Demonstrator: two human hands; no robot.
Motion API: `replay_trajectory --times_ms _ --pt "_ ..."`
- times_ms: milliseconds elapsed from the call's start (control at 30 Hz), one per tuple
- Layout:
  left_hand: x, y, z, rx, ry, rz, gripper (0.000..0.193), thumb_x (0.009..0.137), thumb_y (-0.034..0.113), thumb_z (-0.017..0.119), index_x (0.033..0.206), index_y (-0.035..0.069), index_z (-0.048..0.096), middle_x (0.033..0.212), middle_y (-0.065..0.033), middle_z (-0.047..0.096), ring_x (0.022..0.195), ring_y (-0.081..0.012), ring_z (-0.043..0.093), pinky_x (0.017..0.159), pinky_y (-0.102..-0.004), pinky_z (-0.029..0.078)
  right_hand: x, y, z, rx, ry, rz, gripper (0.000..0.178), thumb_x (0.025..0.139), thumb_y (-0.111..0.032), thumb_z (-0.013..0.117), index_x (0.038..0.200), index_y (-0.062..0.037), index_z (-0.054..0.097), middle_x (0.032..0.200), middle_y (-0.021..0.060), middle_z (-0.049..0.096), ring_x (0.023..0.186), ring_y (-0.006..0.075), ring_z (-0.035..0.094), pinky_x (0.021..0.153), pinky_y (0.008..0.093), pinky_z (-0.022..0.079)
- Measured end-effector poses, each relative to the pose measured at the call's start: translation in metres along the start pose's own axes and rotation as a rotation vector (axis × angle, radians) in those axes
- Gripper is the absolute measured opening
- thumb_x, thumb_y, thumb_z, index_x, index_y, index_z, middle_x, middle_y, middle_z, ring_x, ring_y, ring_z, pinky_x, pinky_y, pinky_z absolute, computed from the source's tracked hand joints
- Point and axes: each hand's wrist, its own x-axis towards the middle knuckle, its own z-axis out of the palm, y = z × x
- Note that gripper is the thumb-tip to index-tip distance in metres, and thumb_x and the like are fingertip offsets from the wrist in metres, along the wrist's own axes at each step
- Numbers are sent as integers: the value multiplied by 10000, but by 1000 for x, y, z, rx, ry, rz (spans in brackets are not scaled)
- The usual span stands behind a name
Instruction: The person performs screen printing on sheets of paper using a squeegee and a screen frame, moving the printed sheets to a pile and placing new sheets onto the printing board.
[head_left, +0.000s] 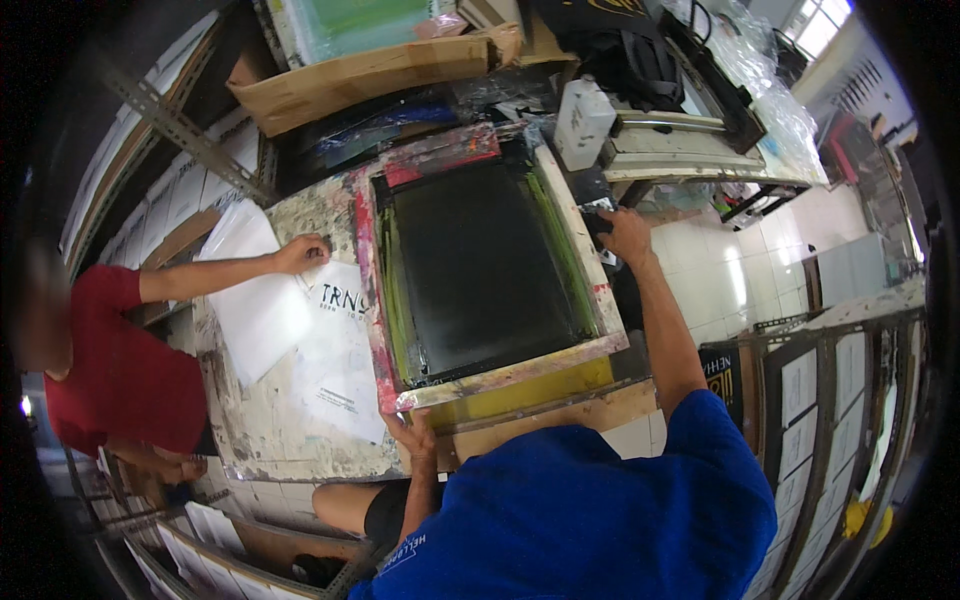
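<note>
A screen printing frame [510, 372] with paint-stained wooden sides and a dark mesh panel lies in front of me. My left hand [414, 436] is at its near left corner, with the fingers closed against the frame's underside edge. My right hand [627, 238] is off the frame's right side, fingers curled down over a dark and white item [604, 230] that I cannot make out. Beneath the near edge of the frame shows a yellow-green screen [530, 392]. White printed bags or sheets [335, 350] lie left of the frame.
A co-worker in a red shirt [130, 350] reaches over the sheets from the left. A white plastic bottle [584, 123] stands behind the frame's right corner. Cardboard [380, 80] lies at the back, and racks of boards [800, 400] stand at the right.
</note>
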Motion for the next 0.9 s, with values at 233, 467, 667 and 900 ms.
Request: replay_trajectory --times_ms 233,467,667,900 --pt "-5 -14 0 17 8 -19 790 752 103 799 1412 -11 381 1277 -112 506 1192 -247 494 1054 -381 386 18 -7 -6 253 197 -4 344 730 -90 721 1071 -88 766 925 209 722 874 384 706 805 459 568" --pt "-6 -35 -6 12 -29 19 773 819 175 769 1437 -33 353 1302 -132 438 1217 -264 458 1063 -394 373 11 -85 -61 701 238 -416 508 813 50 669 1303 -82 661 974 125 688 888 254 659 842 361 525" --pt "-6 -6 1 187 -70 98 774 845 210 758 1452 -41 350 1342 -161 420 1260 -291 454 1094 -422 362 152 -35 -9 495 729 387 926 656 -367 915 1374 60 514 1330 339 525 1263 439 508 1076 460 422" --pt "-3 -10 -2 311 -29 142 816 789 392 818 1402 -15 466 1299 -210 518 1207 -368 482 1052 -467 368 198 -19 14 838 791 48 850 709 -87 889 1373 125 403 1360 263 548 1226 366 568 1058 431 441"
